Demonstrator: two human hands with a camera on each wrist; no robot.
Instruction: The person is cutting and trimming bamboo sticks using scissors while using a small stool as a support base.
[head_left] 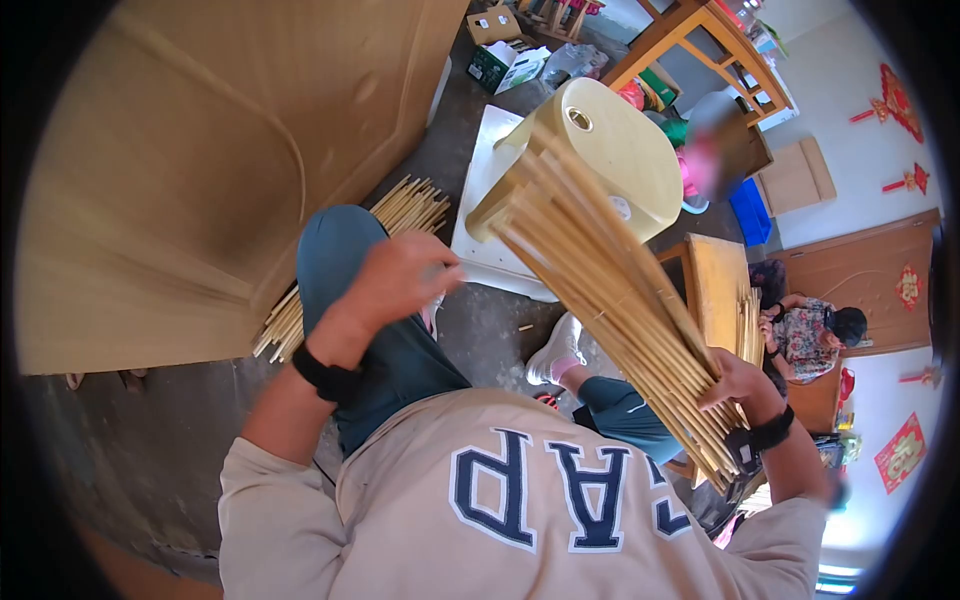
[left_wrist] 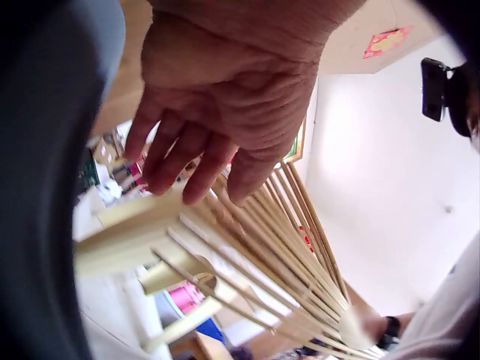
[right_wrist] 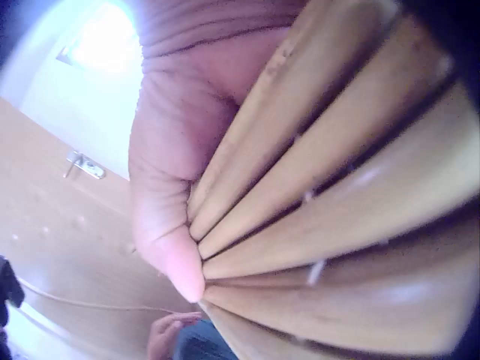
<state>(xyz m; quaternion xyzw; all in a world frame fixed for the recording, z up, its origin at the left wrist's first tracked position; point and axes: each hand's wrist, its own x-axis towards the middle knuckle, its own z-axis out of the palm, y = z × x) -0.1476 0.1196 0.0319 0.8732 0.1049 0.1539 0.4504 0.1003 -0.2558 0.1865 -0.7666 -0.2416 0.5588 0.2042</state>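
A fanned bundle of thin bamboo sticks (head_left: 620, 320) slants across the head view, its far end blurred over a cream stool (head_left: 640, 160). Near its lower end, my right hand (head_left: 735, 385) grips the bundle. The right wrist view has the thumb of that hand (right_wrist: 176, 165) pressed along the sticks (right_wrist: 337, 172), the other fingers hidden. My left hand (head_left: 405, 280) is off the bundle, above my knee, and appears to hold nothing. In the left wrist view the left hand (left_wrist: 225, 97) has loosely extended fingers, with the sticks (left_wrist: 277, 247) beyond them.
More sticks (head_left: 408, 208) lie on the floor beside my leg, near a large brown panel (head_left: 200, 180). A white low table (head_left: 490, 255) stands under the stool. Toward the right are a wooden table (head_left: 715, 280) and a seated person (head_left: 810, 335) at other sticks.
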